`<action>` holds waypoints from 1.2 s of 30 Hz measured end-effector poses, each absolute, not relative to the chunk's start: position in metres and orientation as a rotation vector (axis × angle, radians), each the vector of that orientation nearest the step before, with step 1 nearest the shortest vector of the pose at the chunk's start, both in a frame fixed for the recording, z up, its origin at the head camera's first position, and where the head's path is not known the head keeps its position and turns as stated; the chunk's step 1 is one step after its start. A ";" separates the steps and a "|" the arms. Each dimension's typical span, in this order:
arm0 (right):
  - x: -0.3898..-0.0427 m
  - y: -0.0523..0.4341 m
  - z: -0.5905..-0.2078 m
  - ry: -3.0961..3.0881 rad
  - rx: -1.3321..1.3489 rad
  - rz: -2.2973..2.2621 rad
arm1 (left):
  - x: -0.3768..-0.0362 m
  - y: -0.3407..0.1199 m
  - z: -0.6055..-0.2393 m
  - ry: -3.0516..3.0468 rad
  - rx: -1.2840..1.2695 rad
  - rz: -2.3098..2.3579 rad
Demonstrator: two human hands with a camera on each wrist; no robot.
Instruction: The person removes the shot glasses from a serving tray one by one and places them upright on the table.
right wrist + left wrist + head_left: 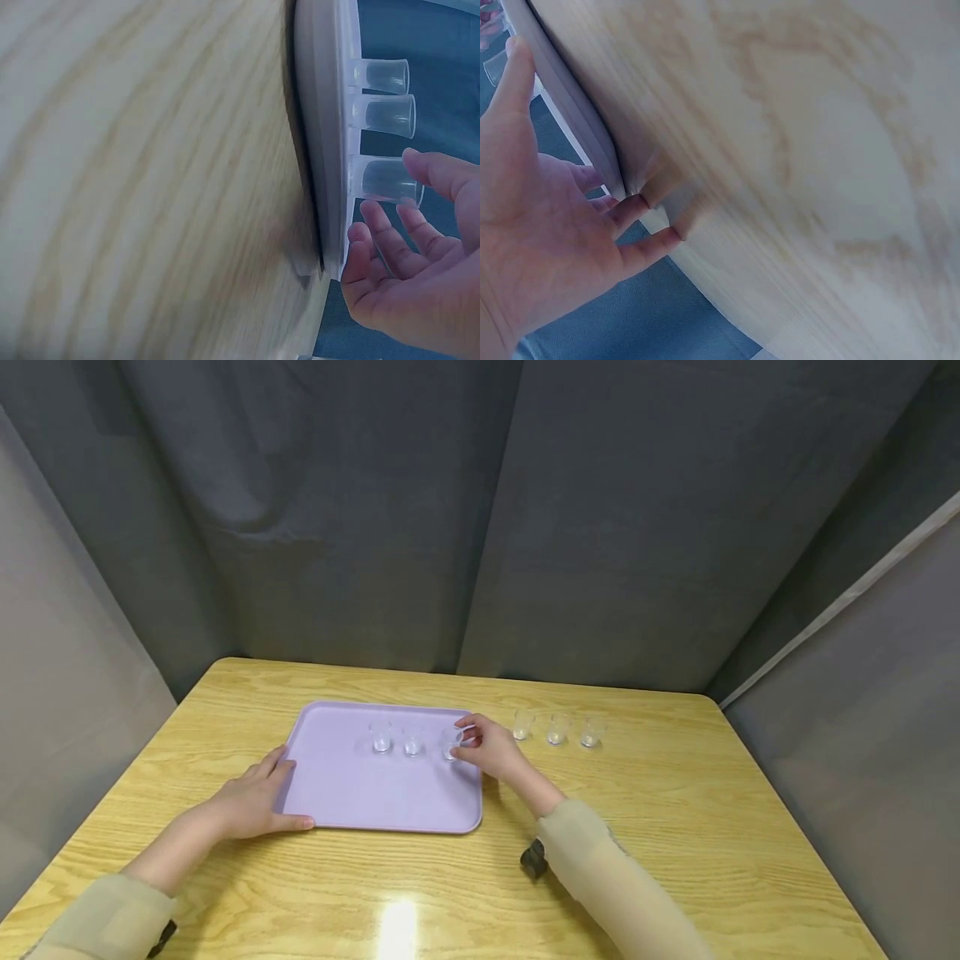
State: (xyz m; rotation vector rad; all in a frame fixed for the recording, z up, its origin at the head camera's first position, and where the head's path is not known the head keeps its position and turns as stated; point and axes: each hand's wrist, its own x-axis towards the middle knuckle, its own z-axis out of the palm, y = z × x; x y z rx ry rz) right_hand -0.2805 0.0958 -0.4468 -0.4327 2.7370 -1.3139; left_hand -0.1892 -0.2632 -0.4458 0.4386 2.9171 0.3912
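A lilac tray point(360, 793) lies on the wooden table, with three small clear cups standing in a row on it: a left cup point(382, 739), a middle cup point(412, 743) and a right cup point(448, 745). My right hand point(487, 747) pinches the right cup between thumb and fingers near its rim. In the right wrist view, this cup point(386, 178) stands on the tray, its base touching it. My left hand point(251, 799) rests at the tray's near left corner, thumb along the front edge, fingers extended along the left edge.
Right of the tray, three more clear cups stand in a row on the table: one cup point(522, 725), a second cup point(557, 729) and a third cup point(592, 732). Dark curtains point(360, 527) hang behind the table point(637, 860).
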 end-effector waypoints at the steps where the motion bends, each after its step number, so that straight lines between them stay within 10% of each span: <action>1: -0.281 0.095 -0.447 2.742 -0.432 -1.300 | -0.189 -0.263 -0.446 2.917 0.439 0.389; 36: -0.267 0.119 -0.398 2.791 -0.526 -1.204 | -0.191 -0.264 -0.446 2.921 0.443 0.390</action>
